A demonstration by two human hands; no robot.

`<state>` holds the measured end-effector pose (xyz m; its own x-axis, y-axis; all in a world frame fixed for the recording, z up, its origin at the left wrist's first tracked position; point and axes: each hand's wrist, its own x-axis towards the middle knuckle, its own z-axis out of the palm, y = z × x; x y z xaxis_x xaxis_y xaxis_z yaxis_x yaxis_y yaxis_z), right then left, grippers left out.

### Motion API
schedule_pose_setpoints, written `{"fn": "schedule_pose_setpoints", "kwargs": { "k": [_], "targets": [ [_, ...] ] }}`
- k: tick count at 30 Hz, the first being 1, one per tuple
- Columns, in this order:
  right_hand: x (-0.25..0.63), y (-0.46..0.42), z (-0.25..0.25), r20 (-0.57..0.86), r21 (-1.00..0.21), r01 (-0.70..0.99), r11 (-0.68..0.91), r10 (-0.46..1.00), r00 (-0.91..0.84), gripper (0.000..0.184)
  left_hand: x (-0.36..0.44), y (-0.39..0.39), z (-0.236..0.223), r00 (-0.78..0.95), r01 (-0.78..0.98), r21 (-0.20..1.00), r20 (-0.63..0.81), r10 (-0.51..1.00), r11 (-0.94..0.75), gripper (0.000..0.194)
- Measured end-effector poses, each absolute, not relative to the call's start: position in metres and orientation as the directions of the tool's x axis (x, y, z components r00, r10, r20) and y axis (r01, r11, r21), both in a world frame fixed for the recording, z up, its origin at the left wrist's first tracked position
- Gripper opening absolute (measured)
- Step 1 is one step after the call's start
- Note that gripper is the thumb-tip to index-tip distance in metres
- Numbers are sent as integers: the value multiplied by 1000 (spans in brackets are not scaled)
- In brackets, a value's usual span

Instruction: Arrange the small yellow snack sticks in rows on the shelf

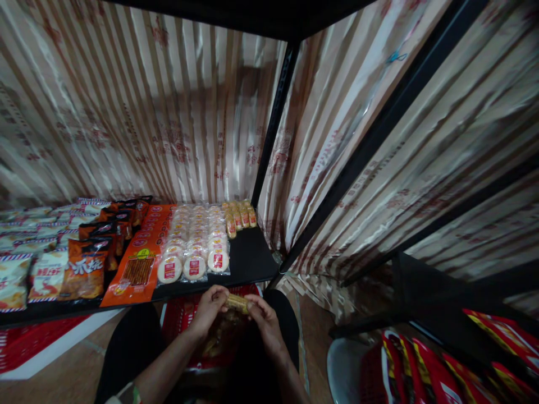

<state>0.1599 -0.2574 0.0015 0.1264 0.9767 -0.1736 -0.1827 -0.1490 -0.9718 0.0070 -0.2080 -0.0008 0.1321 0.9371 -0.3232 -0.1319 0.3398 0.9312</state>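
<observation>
Between my two hands is a small yellow wrapped snack roll (237,303), held sideways above a red basket (179,321). My left hand (213,306) pinches its left end, and my right hand (263,317) grips the right end with thumb and fingers. Similar yellow snack rolls (239,216) lie in short rows on the black shelf (252,255), near its right corner. Next to them stand rows of round white crackers (194,267) in clear wrappers. Inside the basket, more yellowish packets are dimly visible between my knees.
Left along the shelf are a flat orange snack packet (137,258), orange-black bags (86,269) and white bags (46,275). Black metal posts (278,118) and striped curtains (189,112) enclose the corner. Red packets (433,365) fill a container at the lower right, beside a pale stool (343,367).
</observation>
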Motion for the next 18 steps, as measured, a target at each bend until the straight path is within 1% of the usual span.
{"fn": "schedule_pose_setpoints", "kwargs": {
  "k": [5, 10, 18],
  "targets": [
    [159, -260, 5, -166, -975, -171, -141, 977, 137, 33, 8, -209, 1, 140, -150, 929, -320, 937, 340, 30],
    [159, -260, 1, -122, -982, -162, -99, 983, 137, 29, 7, -209, 0, 165, -176, 928, -301, 939, 329, 26],
    [161, -258, -17, -77, -983, -177, -53, 988, 135, 26, 7, -209, -2, 148, -82, 937, -324, 934, 338, 25]
  ]
}}
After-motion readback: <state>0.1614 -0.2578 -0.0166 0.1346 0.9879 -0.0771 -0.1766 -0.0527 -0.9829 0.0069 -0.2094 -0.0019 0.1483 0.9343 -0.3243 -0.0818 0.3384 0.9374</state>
